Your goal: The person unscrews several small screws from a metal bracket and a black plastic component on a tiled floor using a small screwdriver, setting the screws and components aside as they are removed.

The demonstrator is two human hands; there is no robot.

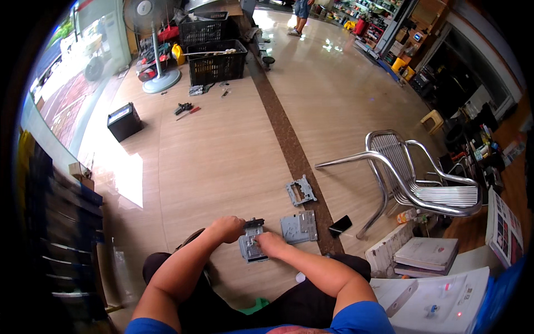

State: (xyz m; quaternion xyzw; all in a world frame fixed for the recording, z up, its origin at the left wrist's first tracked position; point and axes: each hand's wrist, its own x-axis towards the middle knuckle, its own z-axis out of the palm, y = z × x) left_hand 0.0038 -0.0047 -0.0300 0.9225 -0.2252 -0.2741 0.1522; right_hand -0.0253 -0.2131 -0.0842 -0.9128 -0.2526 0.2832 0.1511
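Observation:
My left hand [228,229] is closed, its fingertips at a small black part [254,223] along the far edge of a grey metal device housing [252,250]. Over the middle of that housing is my right hand [271,244], fingers bunched together against its surface; whether they pinch something small is hidden. Just right of it a flat grey metal cover plate [298,227] lies on the floor. Beyond the plate rests a grey open frame [301,191] with a cut-out in its middle. A black phone [340,225] lies to the right.
A metal chair [411,175] stands at the right, near a stack of books [427,254] and a white box [439,298]. Farther off are a black car battery [123,122], a red-handled screwdriver [188,113], a standing fan [160,81] and black crates [217,69]. A person [301,16] stands at the back.

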